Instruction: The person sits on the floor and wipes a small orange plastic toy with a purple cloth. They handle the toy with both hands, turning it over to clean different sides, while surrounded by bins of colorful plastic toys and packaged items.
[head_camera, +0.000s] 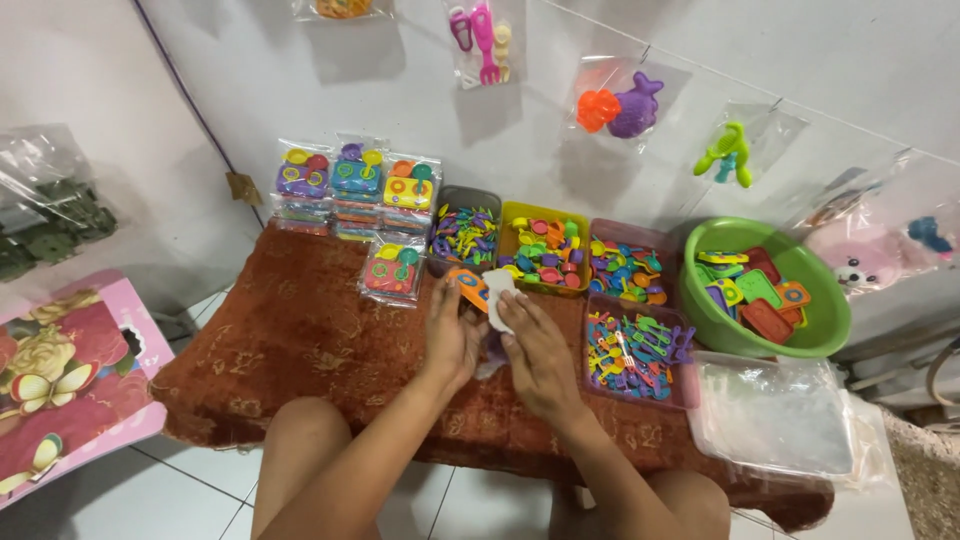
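Bare knees frame the brown patterned cloth-covered worktop (300, 340). Over its middle, the left hand (452, 335) pinches a flat orange plastic toy piece (468, 287) by its edge, and the right hand (535, 350) grips a thin clear plastic bag (497, 296) at its mouth. Both look light; the piece stiff, the bag limp and likely slippery. Sealed clear packets of coloured toys (355, 185) stand stacked at the wall, and more hang above.

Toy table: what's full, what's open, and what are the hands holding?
Left hand: holds orange toy piece.
Right hand: holds small clear bag.
Green basin: open, part full of flat toys.
Four trays: open, full of small toys.
Packed toy bags: sealed, stacked.
Stack of empty bags: lying flat.
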